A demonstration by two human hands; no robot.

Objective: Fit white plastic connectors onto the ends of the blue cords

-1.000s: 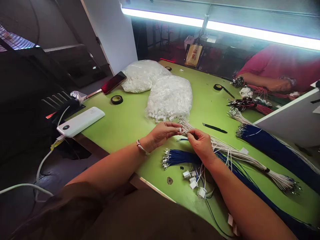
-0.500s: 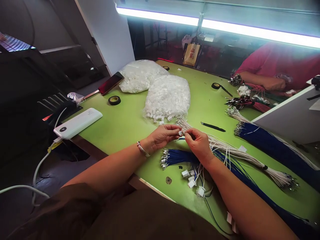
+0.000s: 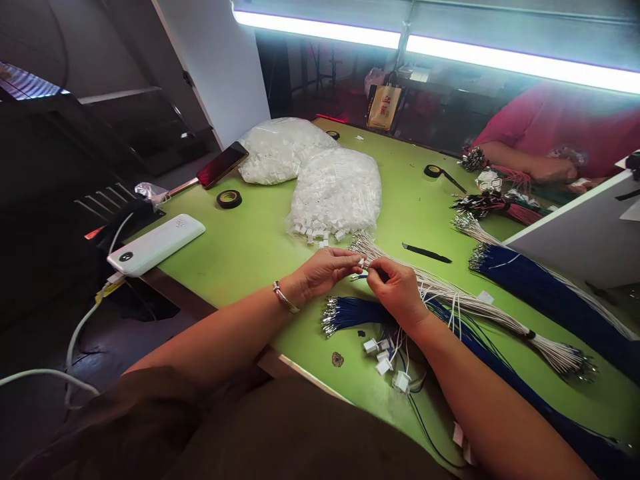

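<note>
Between the fingertips of my left hand [image 3: 326, 272] is a small white plastic connector housing [image 3: 361, 263]. Close against it, my right hand [image 3: 397, 285] is closed in a pinch on a wire, mostly hidden by the fingers. Behind and under the right hand runs a bundle of white wires [image 3: 480, 305] with metal tips. A bundle of blue wires [image 3: 357, 313] lies just below the hands, its crimped ends pointing left. Several white connectors with wires fitted [image 3: 384, 365] rest below my right wrist.
Two clear bags of white housings [image 3: 336, 190] sit behind the hands. A black-handled blade [image 3: 427, 253], tape rolls [image 3: 229, 199], a phone [image 3: 223, 165] and a white power bank [image 3: 157, 245] lie around. More blue wires [image 3: 540, 283] are at right. A person in pink [image 3: 550, 137] works opposite.
The white housing has turned slightly between my left fingertips. My right hand has shifted a little left, nearer to it. The rest of the table looks the same.
</note>
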